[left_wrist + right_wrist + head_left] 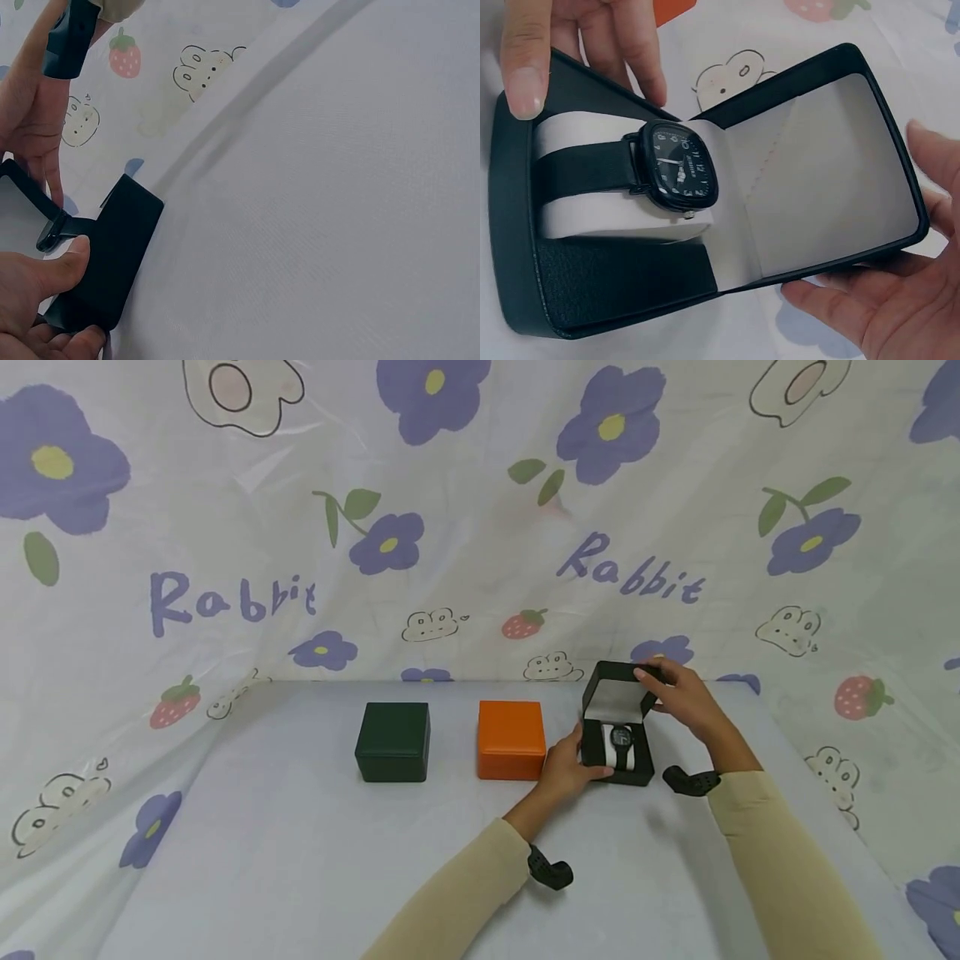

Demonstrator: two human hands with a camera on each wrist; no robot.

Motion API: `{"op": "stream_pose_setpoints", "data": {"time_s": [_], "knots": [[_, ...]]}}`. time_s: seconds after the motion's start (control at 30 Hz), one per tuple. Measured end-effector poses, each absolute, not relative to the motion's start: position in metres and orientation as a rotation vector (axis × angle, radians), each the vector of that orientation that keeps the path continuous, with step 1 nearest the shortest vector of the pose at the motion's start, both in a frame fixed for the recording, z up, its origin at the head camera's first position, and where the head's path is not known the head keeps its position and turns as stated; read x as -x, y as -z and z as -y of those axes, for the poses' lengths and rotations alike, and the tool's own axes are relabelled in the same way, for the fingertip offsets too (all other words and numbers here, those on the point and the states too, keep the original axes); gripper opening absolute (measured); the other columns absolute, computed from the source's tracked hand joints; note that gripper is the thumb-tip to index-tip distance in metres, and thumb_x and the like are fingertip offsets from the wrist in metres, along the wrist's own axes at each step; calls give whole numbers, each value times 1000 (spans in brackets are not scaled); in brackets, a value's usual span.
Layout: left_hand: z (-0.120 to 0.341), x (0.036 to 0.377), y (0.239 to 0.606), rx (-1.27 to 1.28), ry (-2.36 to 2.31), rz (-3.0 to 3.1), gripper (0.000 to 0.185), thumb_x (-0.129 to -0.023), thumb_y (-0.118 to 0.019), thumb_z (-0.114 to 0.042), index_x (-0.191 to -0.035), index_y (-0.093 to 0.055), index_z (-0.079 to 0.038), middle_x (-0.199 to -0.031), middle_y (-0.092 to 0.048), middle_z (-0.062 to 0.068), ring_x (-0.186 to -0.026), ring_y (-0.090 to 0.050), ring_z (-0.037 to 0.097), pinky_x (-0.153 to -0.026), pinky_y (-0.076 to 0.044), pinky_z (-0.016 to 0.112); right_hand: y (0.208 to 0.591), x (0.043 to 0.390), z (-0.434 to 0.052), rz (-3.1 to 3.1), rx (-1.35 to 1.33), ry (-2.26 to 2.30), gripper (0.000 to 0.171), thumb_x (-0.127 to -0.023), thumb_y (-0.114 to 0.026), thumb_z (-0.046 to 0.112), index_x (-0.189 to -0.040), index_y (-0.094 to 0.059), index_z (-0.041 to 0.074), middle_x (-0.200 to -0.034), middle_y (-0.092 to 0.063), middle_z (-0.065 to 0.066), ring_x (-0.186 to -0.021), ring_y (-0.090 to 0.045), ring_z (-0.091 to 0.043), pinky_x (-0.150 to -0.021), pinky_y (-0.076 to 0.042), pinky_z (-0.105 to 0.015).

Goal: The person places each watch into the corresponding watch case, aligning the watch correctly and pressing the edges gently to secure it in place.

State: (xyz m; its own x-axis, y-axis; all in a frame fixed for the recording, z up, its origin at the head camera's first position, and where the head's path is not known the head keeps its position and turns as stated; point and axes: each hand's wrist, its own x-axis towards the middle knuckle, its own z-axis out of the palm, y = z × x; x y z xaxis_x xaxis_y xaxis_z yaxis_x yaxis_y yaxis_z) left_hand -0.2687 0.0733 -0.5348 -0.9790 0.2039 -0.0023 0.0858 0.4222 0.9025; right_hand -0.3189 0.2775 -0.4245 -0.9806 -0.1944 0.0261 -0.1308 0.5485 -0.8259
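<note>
Tabletop (pixel 300 860) room is widest at 7 o'clock of the boxes, a broad bare stretch of pale cloth reaching toward the near edge; at 12 o'clock the flower-printed sheet (pixel 465 568) rises straight from the far edge. Right of the work, bare cloth runs to the table's right edge.

Three boxes stand in a row near the back. At 9 o'clock sits the dark green box (pixel 393 742), shut, squarish with softly rounded corners; beside it, apart, the orange box (pixel 512 740), shut, same shape. At 3 o'clock of the orange one stands the black watch box (pixel 617 752), open — grained, leather-like skin outside, smooth pale lining inside the lid.

The left hand (pixel 570 768) grips the box's base at its left side, thumb and fingers curled over the rim. The right hand (pixel 678 693) holds the raised lid (pixel 617 689), fingers wrapped over its top edge and thumb behind.

Inside, the watch (pixel 671 166) is strapped round a white cushion (pixel 592 217): a black, rounded-square case with a dark dial, pale numerals and a small crown on one side. In the head view its matte black strap runs from 12 to 6 o'clock — that is the long axis — and the dial faces up and toward the person.
</note>
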Motion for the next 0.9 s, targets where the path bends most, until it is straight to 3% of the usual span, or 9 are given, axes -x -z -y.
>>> {"op": "stream_pose_setpoints", "data": {"time_s": [0.27,0.47,0.63,0.77,0.9], "knots": [[-74,270,537,-222,-1610,-2546,93,-82,-87,-27,-156,-36,0,-155,-45,12,-142,-45,23,-115,-39,34,425,316,-277,-2588,239,1505,63,-104,-60,35,-148,-37,-4,-149,-40,-33,-137,-40,-49,-102,-46,-63],[-71,269,535,-224,-1625,-2536,90,-83,-87,-25,-154,-39,0,-155,-45,12,-143,-43,24,-117,-38,36,430,312,-278,-2584,233,1520,58,-100,-66,32,-140,-44,-5,-140,-46,-28,-123,-52,-40,-102,-49,-59],[-71,269,536,-250,-1635,-2536,88,-83,-87,-24,-153,-39,0,-155,-44,12,-144,-41,24,-118,-36,36,436,307,-280,-2662,264,1505,49,-99,-69,31,-131,-53,-3,-137,-53,-22,-108,-60,-20,-94,-58,-40],[-72,270,536,-258,-1636,-2534,87,-83,-87,-24,-153,-40,1,-155,-44,12,-144,-41,23,-117,-37,36,441,302,-282,-2693,300,1524,45,-98,-70,28,-128,-56,-2,-134,-55,-20,-103,-60,-10,-85,-56,-20],[-73,270,534,-269,-1650,-2528,86,-83,-86,-23,-152,-41,2,-155,-44,13,-144,-41,24,-117,-37,36,444,296,-283,-2728,316,1538,44,-98,-71,28,-128,-58,-1,-132,-58,-17,-100,-60,-10,-81,-53,-16]]}}
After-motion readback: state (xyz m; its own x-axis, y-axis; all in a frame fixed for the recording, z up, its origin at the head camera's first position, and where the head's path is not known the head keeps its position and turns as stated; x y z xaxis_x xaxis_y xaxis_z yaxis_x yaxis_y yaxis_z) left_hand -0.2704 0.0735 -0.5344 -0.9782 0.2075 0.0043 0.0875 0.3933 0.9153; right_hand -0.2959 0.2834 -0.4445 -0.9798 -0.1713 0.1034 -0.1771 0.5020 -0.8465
